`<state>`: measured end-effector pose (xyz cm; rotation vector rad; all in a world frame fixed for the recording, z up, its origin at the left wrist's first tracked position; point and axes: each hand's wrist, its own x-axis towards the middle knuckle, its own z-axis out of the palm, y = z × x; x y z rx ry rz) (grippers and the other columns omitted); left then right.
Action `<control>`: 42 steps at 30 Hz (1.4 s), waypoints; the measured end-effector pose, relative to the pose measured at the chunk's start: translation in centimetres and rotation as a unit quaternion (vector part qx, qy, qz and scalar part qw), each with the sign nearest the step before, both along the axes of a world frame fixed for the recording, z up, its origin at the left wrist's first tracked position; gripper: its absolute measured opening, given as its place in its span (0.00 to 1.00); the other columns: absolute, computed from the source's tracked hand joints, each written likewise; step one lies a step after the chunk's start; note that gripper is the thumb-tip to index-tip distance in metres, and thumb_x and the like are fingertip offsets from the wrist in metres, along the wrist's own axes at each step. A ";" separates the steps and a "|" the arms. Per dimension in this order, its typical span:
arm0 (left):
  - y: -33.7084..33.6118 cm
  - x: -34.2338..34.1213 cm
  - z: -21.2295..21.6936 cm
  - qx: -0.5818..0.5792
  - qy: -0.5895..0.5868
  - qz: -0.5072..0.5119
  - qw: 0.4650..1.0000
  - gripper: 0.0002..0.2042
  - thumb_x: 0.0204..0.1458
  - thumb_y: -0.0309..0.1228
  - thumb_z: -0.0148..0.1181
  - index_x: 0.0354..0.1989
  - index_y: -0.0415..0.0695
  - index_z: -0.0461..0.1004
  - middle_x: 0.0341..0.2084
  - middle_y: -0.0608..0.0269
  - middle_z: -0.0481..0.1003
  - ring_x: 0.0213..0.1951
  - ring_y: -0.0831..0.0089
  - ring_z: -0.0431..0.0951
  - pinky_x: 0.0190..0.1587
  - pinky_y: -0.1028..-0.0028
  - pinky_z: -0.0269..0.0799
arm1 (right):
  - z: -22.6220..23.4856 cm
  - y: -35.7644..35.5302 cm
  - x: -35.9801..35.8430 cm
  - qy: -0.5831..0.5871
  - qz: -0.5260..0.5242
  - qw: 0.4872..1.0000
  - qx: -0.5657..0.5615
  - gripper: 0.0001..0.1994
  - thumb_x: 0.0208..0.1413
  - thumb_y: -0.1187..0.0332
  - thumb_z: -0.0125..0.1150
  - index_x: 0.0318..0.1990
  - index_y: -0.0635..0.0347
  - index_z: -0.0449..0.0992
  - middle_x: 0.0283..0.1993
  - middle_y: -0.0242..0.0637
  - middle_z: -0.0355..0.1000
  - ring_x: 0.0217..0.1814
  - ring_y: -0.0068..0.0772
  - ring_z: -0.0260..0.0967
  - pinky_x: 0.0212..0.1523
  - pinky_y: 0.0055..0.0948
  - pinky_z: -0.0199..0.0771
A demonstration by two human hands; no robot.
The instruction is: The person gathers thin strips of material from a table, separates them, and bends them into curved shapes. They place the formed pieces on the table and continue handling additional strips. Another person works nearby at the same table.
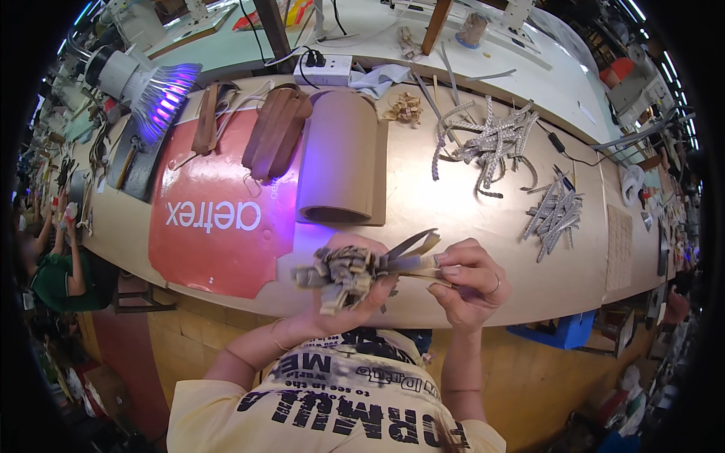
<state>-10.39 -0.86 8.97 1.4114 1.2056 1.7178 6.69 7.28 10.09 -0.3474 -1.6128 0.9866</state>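
In front of my chest, my left hand (368,300) is closed around a bundle of folded grey-brown strips (340,272). Its fingers partly vanish behind the bundle. Several flat strip ends (408,263) stick out of the bundle toward the right, one of them curving upward. My right hand (477,285), with a ring on one finger, pinches these ends between thumb and fingers. Both hands are over the near edge of the table. Beyond them stands a brown half-round block (340,151) on a flat base.
A lamp (151,87) glows purple at the left, above a red sheet (219,249) with brown strap bundles (278,128). Braided grey cords (495,140) and a pile of short grey strips (555,215) lie at the right. A power strip (325,69) sits behind the block.
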 end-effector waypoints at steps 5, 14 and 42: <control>-0.5 0.1 0.3 -0.016 -0.034 -0.024 0.999 0.12 0.53 0.22 0.63 0.42 0.41 0.65 0.40 0.60 0.70 0.36 0.76 0.73 0.39 0.75 0.71 | -0.4 -0.8 -0.1 0.015 0.006 1.000 -0.005 0.16 0.43 0.81 0.72 0.42 0.65 0.78 0.37 0.45 0.79 0.36 0.35 0.75 0.35 0.26 0.75; -1.2 0.1 -0.1 -0.083 -0.062 -0.036 0.994 0.12 0.58 0.25 0.57 0.50 0.40 0.68 0.41 0.64 0.70 0.43 0.76 0.71 0.48 0.75 0.68 | -1.1 -2.0 -0.6 0.067 -0.001 0.995 -0.071 0.24 0.43 0.82 0.73 0.50 0.65 0.71 0.37 0.49 0.79 0.39 0.38 0.79 0.37 0.28 0.77; -1.0 -0.2 0.3 -0.196 -0.271 -0.077 0.939 0.07 0.57 0.24 0.60 0.42 0.35 0.73 0.29 0.61 0.79 0.34 0.75 0.81 0.38 0.74 0.78 | 0.0 -1.1 0.6 -0.091 -0.096 0.987 0.094 0.15 0.38 0.81 0.74 0.35 0.53 0.81 0.37 0.37 0.77 0.34 0.32 0.74 0.31 0.24 0.75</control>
